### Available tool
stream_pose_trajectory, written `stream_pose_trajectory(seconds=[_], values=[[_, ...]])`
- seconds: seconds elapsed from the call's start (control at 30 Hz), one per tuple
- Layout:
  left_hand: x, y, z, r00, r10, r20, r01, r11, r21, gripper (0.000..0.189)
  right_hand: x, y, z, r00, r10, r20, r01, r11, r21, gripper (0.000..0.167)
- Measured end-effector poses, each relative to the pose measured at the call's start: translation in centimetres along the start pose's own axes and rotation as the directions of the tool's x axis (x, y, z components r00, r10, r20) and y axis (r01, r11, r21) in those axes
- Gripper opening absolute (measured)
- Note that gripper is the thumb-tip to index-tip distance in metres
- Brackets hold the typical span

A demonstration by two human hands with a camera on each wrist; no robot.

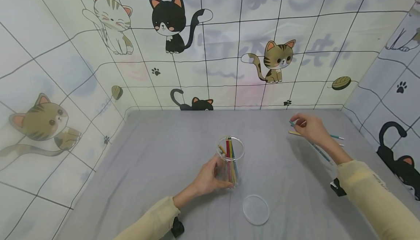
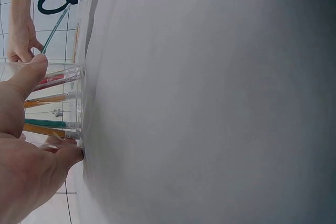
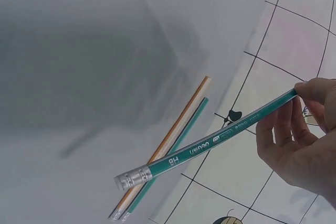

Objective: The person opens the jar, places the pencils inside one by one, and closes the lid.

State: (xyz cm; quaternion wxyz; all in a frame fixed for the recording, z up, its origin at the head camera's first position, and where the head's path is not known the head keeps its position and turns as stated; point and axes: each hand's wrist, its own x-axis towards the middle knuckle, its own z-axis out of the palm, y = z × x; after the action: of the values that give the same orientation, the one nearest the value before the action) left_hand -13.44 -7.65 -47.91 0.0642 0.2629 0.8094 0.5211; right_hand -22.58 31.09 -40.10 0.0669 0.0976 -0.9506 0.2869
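My left hand [image 1: 206,177] grips a clear round jar [image 1: 241,156] low on its side, and the jar stands upright on the cloth. Several pencils [image 1: 228,165] in red, yellow and other colours lean inside it. Off to the right, my right hand [image 1: 312,128] pinches a green pencil [image 3: 226,135] near one end, between thumb and fingers. Its eraser end, in a silver ferrule, points away from the hand. Beneath it on the cloth lie a yellow-orange pencil [image 3: 181,121] and another green pencil [image 3: 184,137].
A clear round lid [image 1: 256,210] lies flat in front of the jar. Grey cloth [image 1: 147,152] covers the table. Walls with a printed cat pattern [image 1: 223,43] rise at the back and on both sides.
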Motion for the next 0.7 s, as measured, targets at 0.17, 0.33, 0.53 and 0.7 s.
stream_pose_trajectory(seconds=[0.17,0.33,0.53,0.7], values=[[-0.1,0.1,0.0,1.000,-0.002,0.001,0.002,1.000,0.006,0.077,0.2,-0.4,-0.1,1.000,-0.001,-0.014,0.001,1.000,0.009,0.023],[-0.1,0.1,-0.1,1.000,-0.006,0.004,0.006,1.000,-0.005,0.080,0.2,-0.8,-0.3,1.000,-0.008,-0.019,0.009,1.000,0.025,0.022],[-0.1,0.1,-0.1,1.000,-0.005,0.002,0.005,1.000,-0.011,0.077,0.2,-1.4,-0.6,0.999,-0.022,-0.027,0.023,0.999,0.040,0.022],[-0.1,0.1,-0.1,1.000,-0.004,0.001,0.004,1.000,-0.011,0.078,0.3,-2.2,-0.7,1.000,-0.019,-0.025,0.020,0.999,0.048,0.023]])
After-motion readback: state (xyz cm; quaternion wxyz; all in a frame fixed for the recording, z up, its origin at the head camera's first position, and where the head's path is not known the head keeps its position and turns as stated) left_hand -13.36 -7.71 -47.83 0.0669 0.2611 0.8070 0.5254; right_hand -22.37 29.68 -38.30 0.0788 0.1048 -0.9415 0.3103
